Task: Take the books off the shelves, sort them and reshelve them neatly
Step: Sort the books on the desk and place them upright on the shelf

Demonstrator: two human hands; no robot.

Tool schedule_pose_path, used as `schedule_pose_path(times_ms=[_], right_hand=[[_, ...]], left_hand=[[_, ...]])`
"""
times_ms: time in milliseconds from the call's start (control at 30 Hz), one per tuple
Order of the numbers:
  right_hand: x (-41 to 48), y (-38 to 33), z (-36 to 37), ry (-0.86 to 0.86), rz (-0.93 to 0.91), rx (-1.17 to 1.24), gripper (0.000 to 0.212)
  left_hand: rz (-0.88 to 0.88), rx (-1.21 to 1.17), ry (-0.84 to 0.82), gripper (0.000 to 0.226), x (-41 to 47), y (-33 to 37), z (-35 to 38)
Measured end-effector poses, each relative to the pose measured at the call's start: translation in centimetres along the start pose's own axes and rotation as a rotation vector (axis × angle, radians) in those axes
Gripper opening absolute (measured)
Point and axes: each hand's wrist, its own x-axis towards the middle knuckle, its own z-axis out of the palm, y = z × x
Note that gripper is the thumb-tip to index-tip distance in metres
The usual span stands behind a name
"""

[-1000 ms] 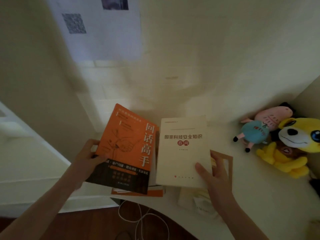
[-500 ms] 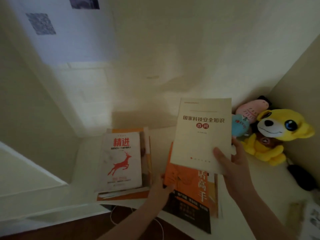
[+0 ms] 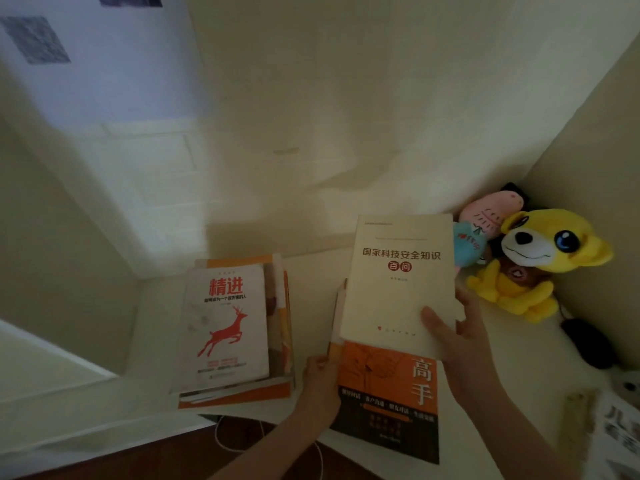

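While mid-sort: pinching cream book [image 3: 398, 271] in right hand [image 3: 464, 351], gripping orange book [image 3: 381, 396] in left hand [image 3: 322, 386]; stack [image 3: 228, 323] on desk [image 3: 311, 289]; reshelving judged pending.

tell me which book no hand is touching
The white book with the red deer, lying apart on the left. The right hand holds the cream book; the left hand grips the orange book.

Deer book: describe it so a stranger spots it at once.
Find the white shelf in the wall corner. A stack of books lies on its left part, with the deer book on top. Only it has a white cover with a red leaping deer, unlike the cream book and orange book beside it.
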Motion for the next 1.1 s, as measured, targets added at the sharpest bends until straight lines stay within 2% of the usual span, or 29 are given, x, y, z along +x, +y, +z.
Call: schedule_pose_path(times_ms=[67,133,233,333,367,467,533,600,667,733,833,967,1100], right_hand=[[0.0,0.3,0.0,-0.010,0.024,0.004,0.048],[-0.2,0.7,0.2,-0.020,0.055,-0.008,0.046],[-0.6,1.6,1.7,-0.049,0.065,-0.004,0.044],[-0.8,2.5,4.2,-0.101,0.094,0.046,0.046],[-0.8,2.6,5.2,-0.127,0.107,0.051,0.049],[-0.5,3.2,8.1,-0.195,0.095,-0.026,0.052],[-0.6,3.7,9.8,-0.233,0.095,-0.055,0.049],[-0.9,4.5,11.3,-0.276,0.109,-0.073,0.046],[-1.2,5.4,12.5,-0.310,0.142,-0.078,0.046],[-1.6,6.2,13.6,-0.325,0.191,-0.051,0.048],[-1.8,6.9,14.8,-0.360,0.211,-0.084,0.050],[-1.7,7.4,16.7,-0.444,0.164,-0.302,0.051],[-1.6,7.9,18.0,-0.459,0.065,-0.556,0.040]], left_hand=[[0.061,0.043,-0.024,0.029,-0.5,1.1,-0.9],[0.131,0.016,0.020,0.024,-1.2,1.7,-2.0],[0.231,0.050,-0.006,0.030,-2.4,2.1,-4.3],[0.160,0.014,-0.056,0.021,-3.5,1.1,-8.4],[0.100,-0.017,-0.053,0.025,-4.0,0.5,-10.0],[0.029,-0.060,0.139,0.035,-5.0,-1.0,-15.3],[0.057,-0.190,0.305,0.033,-4.8,-2.5,-17.4],[0.086,-0.369,0.378,0.034,-4.5,-3.5,-18.6],[0.086,-0.607,0.329,0.047,-4.3,-4.1,-19.0],[0.059,-0.721,0.257,0.072,-4.1,-4.7,-18.9],[0.053,-0.663,0.284,0.095,-4.1,-6.1,-18.7],[0.042,-0.554,0.342,0.080,-4.4,-8.8,-18.6],[0.072,-0.256,0.446,0.067,-4.7,-9.7,-18.6]])
